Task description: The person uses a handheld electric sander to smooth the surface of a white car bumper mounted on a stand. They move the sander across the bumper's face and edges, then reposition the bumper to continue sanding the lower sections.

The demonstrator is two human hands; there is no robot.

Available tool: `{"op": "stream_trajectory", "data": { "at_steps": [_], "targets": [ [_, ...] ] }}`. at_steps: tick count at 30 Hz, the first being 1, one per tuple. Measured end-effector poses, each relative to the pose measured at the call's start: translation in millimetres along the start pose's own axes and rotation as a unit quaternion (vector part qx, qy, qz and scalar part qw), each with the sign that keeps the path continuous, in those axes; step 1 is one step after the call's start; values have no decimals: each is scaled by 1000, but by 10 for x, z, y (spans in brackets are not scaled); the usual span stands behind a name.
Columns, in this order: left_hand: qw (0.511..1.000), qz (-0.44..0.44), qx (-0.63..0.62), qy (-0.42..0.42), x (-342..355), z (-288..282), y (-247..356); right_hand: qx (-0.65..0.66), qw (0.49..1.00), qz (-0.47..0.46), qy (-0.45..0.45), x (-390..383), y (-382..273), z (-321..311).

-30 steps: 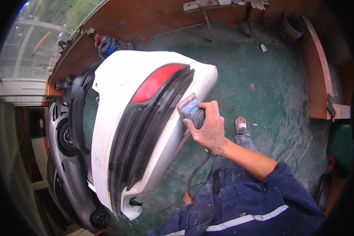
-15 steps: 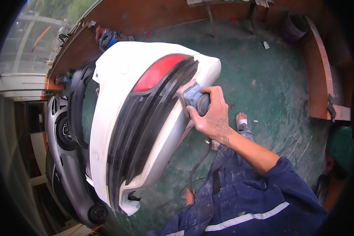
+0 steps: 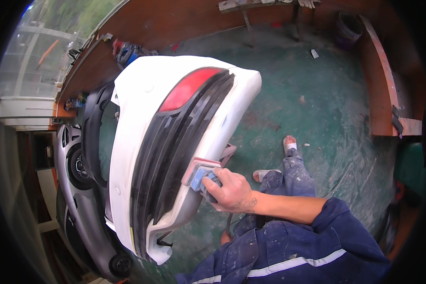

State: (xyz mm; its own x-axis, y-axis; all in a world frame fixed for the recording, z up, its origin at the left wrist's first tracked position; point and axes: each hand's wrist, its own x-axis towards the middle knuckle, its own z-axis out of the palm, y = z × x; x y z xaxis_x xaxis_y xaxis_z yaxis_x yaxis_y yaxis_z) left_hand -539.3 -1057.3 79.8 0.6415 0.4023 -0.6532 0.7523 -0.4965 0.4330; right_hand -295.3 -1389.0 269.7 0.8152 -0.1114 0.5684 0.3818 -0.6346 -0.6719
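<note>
Right hand (image 3: 234, 190) is gripping blue sander (image 3: 199, 177) at white bumper's (image 3: 144, 90) right edge; probably light, rigid; palm its body. Left hand (image 3: 226, 237) is hiding its grip; can't tell.

We are seeing a blue-grey sander (image 3: 199, 178), its reddish pad (image 3: 188, 171) resting against the four-o'clock side of a white bumper (image 3: 132, 113) stretching from seven to one o'clock.

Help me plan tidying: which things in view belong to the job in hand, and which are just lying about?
Job in hand:
blue sander, in the right hand, against the white bumper
hose, beside the left hand

Apparently lying about:
dark curved panel, at left
bucket, upper right
pale rectangular object, left of it
</note>
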Motion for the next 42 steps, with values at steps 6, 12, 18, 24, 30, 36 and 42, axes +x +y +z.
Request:
{"op": "stream_trajectory", "data": {
  "at_steps": [6, 12, 18, 24, 30, 36, 42],
  "targets": [
    [999, 40, 35, -9, 161, 87, 68, 39, 980, 174, 89, 398, 557, -271],
    [972, 154, 174, 37, 92, 143, 157, 50, 953, 279, 105, 611, 1081, -487],
    [999, -20, 9, 48, -320, 266, 409, 84, 969, 223, 60, 581, 767, -511],
    [996, -82, -36, 28, -678, 354, 765, 117, 986, 116, 12, 540, 946, -515],
    [989, -127, -71, -3, -841, 619, 1094, 109, 955, 273, 32, 728, 1842, -684],
    [942, -270, -196, -41, -756, 791, 1036, 149, 910, 384, 47, 805, 2629, -714],
    [925, -299, -231, -47, -887, 635, 819, 182, 915, 360, 26, 788, 2404, -803]
  ]
}}
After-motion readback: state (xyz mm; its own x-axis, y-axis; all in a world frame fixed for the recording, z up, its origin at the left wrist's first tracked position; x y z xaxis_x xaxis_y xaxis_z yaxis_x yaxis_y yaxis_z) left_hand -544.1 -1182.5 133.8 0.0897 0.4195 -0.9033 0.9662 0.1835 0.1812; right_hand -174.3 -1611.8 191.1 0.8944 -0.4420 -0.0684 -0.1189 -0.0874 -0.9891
